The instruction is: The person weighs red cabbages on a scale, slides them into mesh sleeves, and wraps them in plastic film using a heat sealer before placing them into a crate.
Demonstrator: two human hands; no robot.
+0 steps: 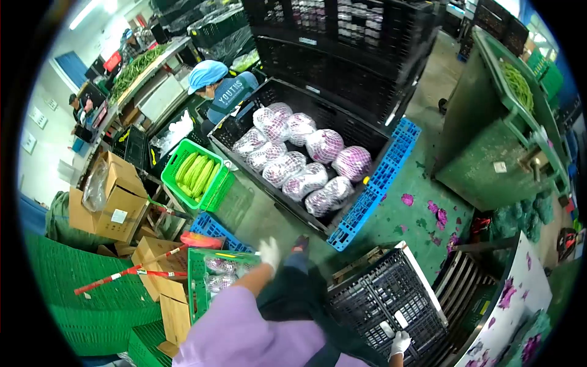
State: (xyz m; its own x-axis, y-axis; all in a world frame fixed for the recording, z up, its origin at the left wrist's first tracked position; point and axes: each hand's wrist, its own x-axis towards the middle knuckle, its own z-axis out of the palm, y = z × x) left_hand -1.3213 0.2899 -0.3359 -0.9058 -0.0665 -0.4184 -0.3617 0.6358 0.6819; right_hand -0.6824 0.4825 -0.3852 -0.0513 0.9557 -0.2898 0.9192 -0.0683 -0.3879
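My left hand [269, 252], in a white glove, is stretched out past the corner of a green crate [192, 284], its fingers apart and holding nothing. Inside that crate lie wrapped purple cabbages [221, 266], partly hidden by my arm. At the lower right my right hand [400, 344], also gloved, grips a folded black plastic crate [373, 300] near its edge. In front of me a large black crate [287, 205] holds several purple cabbages [324, 145] in white foam netting and film.
A blue pallet [367, 202] lies under the large crate, with tall black crates [342, 67] stacked behind. A green bin [471, 134] stands right; purple leaves [437, 214] litter the floor. Left are a crate of green gourds [197, 175], cardboard boxes [113, 205] and a crouching person [232, 95].
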